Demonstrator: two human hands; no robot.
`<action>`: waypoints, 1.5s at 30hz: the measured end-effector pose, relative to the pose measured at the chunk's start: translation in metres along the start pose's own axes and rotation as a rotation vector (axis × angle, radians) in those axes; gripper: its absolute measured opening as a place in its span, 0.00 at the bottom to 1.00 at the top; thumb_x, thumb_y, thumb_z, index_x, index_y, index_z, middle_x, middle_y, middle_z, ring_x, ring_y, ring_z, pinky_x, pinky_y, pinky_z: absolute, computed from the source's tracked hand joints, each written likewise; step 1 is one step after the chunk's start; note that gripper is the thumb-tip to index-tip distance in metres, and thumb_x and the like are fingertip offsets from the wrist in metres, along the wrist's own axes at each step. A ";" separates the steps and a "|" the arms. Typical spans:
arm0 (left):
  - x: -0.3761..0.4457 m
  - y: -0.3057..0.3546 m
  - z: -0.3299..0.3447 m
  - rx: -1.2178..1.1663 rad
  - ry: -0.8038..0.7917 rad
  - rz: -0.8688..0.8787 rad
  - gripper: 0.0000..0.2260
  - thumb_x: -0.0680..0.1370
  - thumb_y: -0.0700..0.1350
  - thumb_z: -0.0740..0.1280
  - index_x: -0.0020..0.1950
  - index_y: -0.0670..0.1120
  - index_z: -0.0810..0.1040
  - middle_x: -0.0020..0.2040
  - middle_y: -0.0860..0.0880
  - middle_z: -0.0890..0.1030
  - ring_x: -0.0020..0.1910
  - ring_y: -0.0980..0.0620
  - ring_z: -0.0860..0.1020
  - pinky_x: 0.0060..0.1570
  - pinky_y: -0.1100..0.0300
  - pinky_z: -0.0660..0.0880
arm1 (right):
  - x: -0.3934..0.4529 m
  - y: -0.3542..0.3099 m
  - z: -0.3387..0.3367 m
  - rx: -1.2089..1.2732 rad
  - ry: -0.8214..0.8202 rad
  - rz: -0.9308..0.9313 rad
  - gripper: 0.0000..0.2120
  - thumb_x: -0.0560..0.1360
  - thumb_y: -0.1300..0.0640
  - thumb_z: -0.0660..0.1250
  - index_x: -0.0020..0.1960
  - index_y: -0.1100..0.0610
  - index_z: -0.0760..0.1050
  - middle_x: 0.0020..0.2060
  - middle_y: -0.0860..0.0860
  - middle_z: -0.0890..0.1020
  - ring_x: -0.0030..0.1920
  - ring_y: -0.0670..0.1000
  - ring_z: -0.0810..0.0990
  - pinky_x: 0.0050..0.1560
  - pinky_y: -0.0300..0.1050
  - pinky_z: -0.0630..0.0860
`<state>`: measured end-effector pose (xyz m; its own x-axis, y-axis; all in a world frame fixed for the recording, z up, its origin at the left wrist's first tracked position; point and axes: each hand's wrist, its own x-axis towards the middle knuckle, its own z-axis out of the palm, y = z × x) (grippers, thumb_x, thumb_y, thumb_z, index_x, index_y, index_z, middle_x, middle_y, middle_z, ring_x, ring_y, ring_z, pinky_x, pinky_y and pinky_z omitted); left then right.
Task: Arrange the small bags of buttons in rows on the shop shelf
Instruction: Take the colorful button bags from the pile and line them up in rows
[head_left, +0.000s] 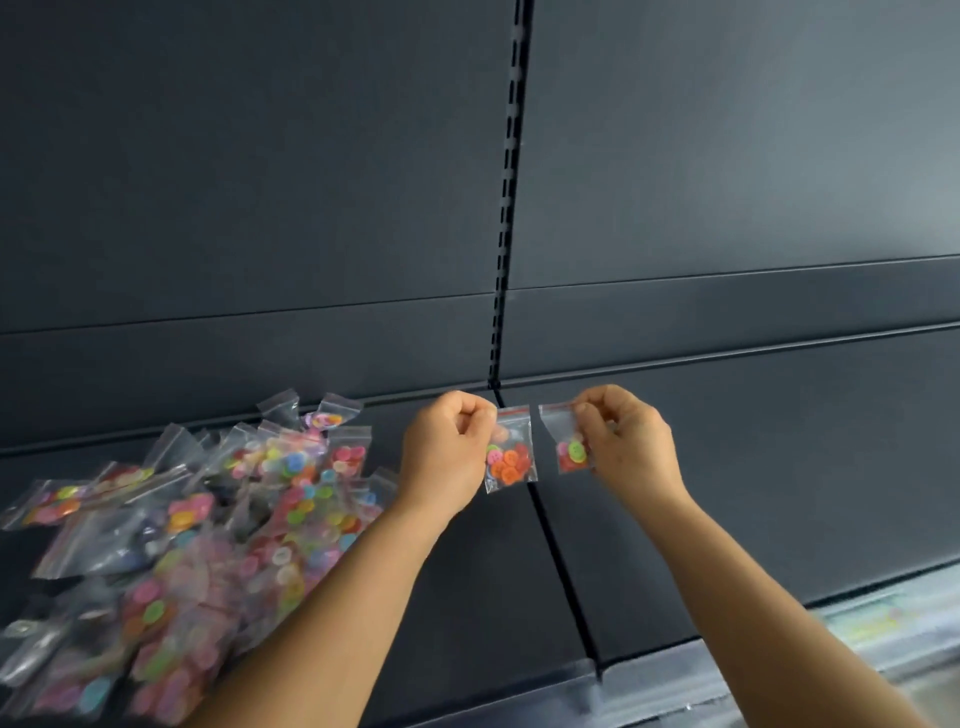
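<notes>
Left hand: I see my left hand (449, 449) curled, pinching 1 small bag (510, 451) by its left edge near the sealed top, holding it upright over the shelf (727, 493) near its back edge.
Right hand: my right hand (631, 441) is curled too, pinching a 2nd bag (563, 441) along its right side; the 2 bags hang side by side, just apart, not yet set down.
Heap: the rest lie in a loose pile of bags (208, 535) on the left part of the shelf, running from the back edge to the front edge.
Count: 2 bags in my hands; the pile holds too many overlapped bags for me to count, dozens by my guess. 0 bags lie in a row so far.
Handling: I judge each bag very light, thin clear plastic, limp and slick, with hard loose buttons that slide to the bottom and shift the weight.
Where to hold: I would pinch the empty strip by the red seal line at the top, so the buttons settle low and the bag hangs straight.
Risk: glossy film may slip from a light pinch; bags laid flat could slide on the smooth dark shelf.
</notes>
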<state>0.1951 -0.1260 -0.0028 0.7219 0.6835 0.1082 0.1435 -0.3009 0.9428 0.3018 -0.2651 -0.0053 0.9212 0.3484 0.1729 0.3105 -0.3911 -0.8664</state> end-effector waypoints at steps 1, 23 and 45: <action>0.004 0.000 0.011 0.007 0.006 -0.015 0.06 0.78 0.45 0.63 0.41 0.52 0.77 0.35 0.57 0.83 0.33 0.64 0.79 0.30 0.69 0.72 | 0.007 0.007 -0.004 -0.013 -0.012 -0.001 0.09 0.75 0.57 0.62 0.39 0.46 0.75 0.27 0.41 0.78 0.26 0.39 0.75 0.30 0.39 0.72; 0.045 -0.003 0.086 0.710 -0.005 0.194 0.19 0.80 0.44 0.60 0.71 0.46 0.68 0.70 0.50 0.69 0.69 0.50 0.63 0.66 0.59 0.62 | 0.080 0.059 -0.018 -0.434 -0.295 -0.389 0.18 0.77 0.60 0.63 0.67 0.55 0.72 0.66 0.51 0.72 0.63 0.57 0.69 0.60 0.48 0.69; 0.054 -0.029 0.108 0.758 -0.117 0.182 0.13 0.82 0.41 0.58 0.65 0.44 0.73 0.73 0.50 0.66 0.75 0.54 0.57 0.67 0.60 0.63 | 0.086 0.063 -0.003 -0.508 -0.276 -0.373 0.11 0.79 0.54 0.62 0.57 0.52 0.80 0.59 0.45 0.79 0.59 0.52 0.71 0.50 0.32 0.60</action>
<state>0.3037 -0.1522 -0.0582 0.8386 0.5186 0.1668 0.4085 -0.8012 0.4372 0.4015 -0.2619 -0.0435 0.6591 0.7150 0.2333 0.7287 -0.5303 -0.4334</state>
